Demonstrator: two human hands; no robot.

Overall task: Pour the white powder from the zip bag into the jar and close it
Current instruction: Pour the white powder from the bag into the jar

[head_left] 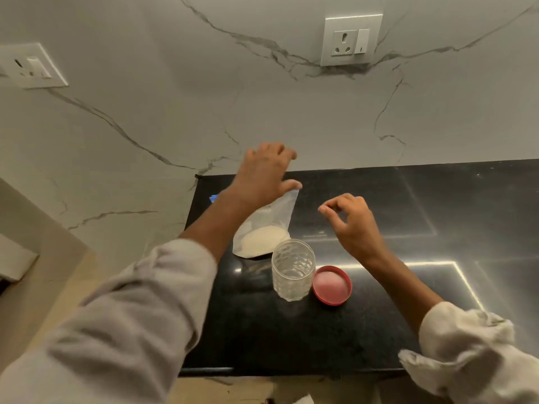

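A clear zip bag (274, 225) with white powder (267, 239) in its bottom stands on the black counter (291, 330), just behind the jar. My left hand (264, 173) is over the bag's top with fingers spread, and the thumb lies at the bag's upper right corner; whether it grips the bag I cannot tell. The clear ribbed jar (293, 269) stands upright, open and empty. Its red lid (332, 284) lies upside down on the counter, touching the jar's right side. My right hand (350, 223) hovers to the right of the bag with loosely curled fingers, holding nothing.
A marble wall rises behind the counter, with one socket plate (351, 40) above and another (30, 65) at the far left. A small blue piece (214, 197) shows left of my left forearm. The counter's left edge drops to a beige surface (43, 287).
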